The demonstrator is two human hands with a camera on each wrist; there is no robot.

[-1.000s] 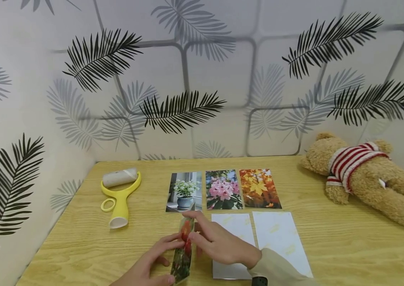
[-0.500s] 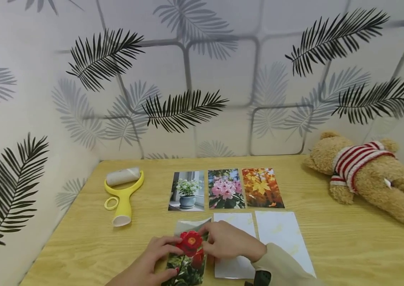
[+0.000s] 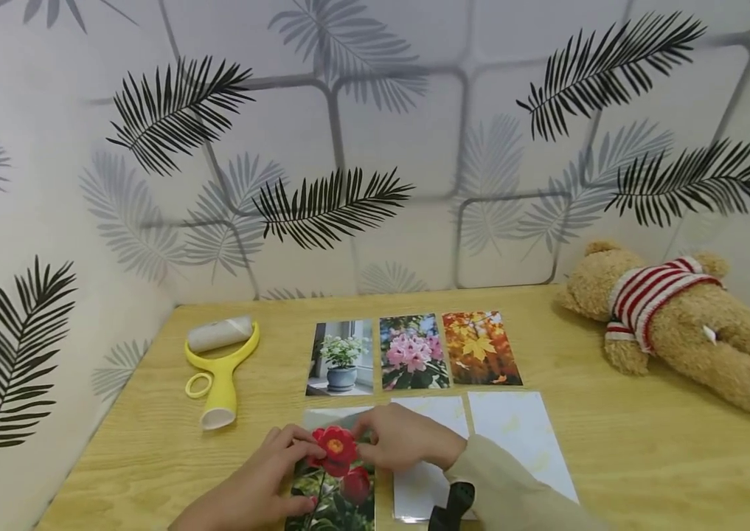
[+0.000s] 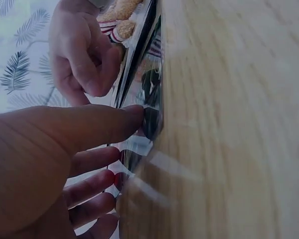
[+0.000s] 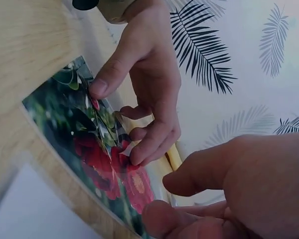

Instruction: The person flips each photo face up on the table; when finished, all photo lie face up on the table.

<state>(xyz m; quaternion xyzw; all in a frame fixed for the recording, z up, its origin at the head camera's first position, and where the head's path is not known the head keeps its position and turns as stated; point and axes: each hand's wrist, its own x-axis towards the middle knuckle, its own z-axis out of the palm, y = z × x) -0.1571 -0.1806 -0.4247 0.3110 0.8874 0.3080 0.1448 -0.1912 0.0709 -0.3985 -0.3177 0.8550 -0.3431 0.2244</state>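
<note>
A photo card of red flowers lies on the wooden table, its lower end cut off in the head view. My left hand touches the card's face from the left. In the right wrist view, the thumb and fingers of that left hand rest on the card with a gap between them. My right hand is at the card's upper right, fingers loosely bent. The left wrist view shows the right hand over the card with nothing in its fingers.
Two white cards lie at the right, one partly under my right arm. Behind are photos of a potted plant, pink flowers and maple leaves. A yellow-handled lint roller lies left, a teddy bear right.
The red-flower card was tilted up on its edge between both hands; it has come down flat, face up. My right hand's fingers have loosened from its upper edge.
</note>
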